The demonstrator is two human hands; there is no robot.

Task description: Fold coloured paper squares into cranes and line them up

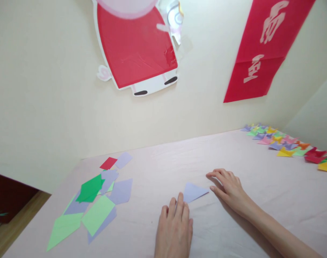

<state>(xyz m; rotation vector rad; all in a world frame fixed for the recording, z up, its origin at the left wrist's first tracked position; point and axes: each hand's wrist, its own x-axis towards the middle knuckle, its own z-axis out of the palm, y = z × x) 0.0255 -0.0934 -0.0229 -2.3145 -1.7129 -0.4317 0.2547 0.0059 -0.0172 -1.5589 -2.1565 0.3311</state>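
While the left hand (174, 225) lies at the lower middle of the head view, back upward and fingers stretched forward with slight gaps between them, its fingertips reach the lower-left edge of a lilac paper (195, 192). That paper sits just right of the centre in the lower half of the frame, roughly triangular, with one point toward the right. Whether the left fingertips press on it or only cover its edge, I cannot tell; they are not pinching it. The right hand (230, 184), coming in from the lower right corner, has its thumb and fingers spread apart with nothing between them, the thumb just beside the paper's right point.

In the lower left of the frame, loose sheets overlap on the pale tablecloth (155, 168): a bright green sheet (90, 189), a pale green sheet (98, 215) with lilac showing beneath it, and, higher up, a red sheet (109, 163) beside a lilac sheet (124, 160). At the right edge, small folded papers (286, 152) in many colours stand in a slanting band. A red cartoon cut-out (136, 44) is on the wall (50, 89) at the upper middle, and a red banner (265, 53) hangs at the upper right.
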